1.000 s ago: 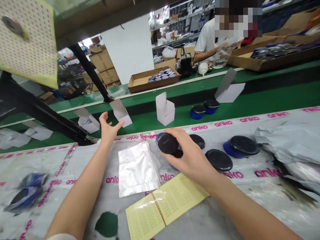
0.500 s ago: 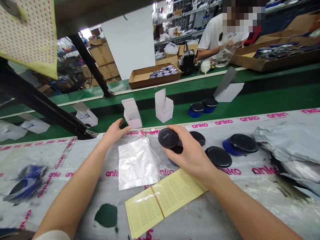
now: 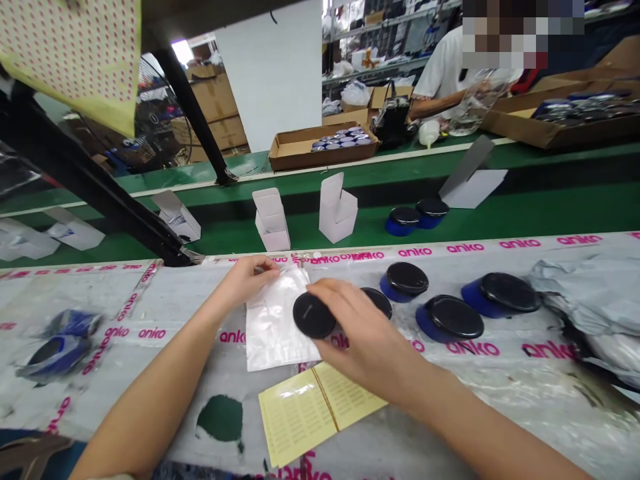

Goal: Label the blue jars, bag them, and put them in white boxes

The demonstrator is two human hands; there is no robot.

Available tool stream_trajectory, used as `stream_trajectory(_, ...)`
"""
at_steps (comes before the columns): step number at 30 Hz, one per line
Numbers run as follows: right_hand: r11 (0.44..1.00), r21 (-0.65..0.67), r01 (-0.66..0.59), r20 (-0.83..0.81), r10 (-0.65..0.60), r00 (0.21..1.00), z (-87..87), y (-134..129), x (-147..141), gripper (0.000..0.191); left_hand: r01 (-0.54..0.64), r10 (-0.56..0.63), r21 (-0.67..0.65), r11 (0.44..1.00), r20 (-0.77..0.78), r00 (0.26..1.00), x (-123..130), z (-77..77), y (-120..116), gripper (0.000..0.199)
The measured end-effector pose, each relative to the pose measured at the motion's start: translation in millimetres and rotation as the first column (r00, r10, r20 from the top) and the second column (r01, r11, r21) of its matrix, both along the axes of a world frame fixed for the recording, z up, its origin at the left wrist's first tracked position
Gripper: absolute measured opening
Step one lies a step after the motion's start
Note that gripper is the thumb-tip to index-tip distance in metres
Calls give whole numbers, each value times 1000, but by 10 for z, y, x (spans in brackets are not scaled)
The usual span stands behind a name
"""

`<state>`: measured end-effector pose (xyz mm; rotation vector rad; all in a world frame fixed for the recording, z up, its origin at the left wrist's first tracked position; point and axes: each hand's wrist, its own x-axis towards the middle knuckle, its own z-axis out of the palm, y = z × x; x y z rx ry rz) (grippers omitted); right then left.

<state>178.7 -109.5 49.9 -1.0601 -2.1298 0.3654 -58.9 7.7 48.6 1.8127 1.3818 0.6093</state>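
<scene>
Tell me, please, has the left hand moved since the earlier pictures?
Yes, the left hand has moved right of the green patch, onto the silver pouch.

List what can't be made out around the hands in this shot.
Head view:
Round black disc, its underside: covered by the right hand.
Translucent plastic bag, its top edge: covered by the left hand.
Second black disc, its near part: behind the right hand.
Pale yellow printed sheets, their wording: too small to read.

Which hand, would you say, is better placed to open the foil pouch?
Left, I would judge: the left hand is at the top edge of the foil pouch, while the right hand is occupied, holding a black round disc over the pouch.
</scene>
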Motion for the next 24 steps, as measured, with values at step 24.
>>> stream_trajectory(24, 913, -402, -75, 360, 232, 904, 206, -57, -193, 57, -607, 201, 249, 755, 793, 575, -209, 238, -34, 32)
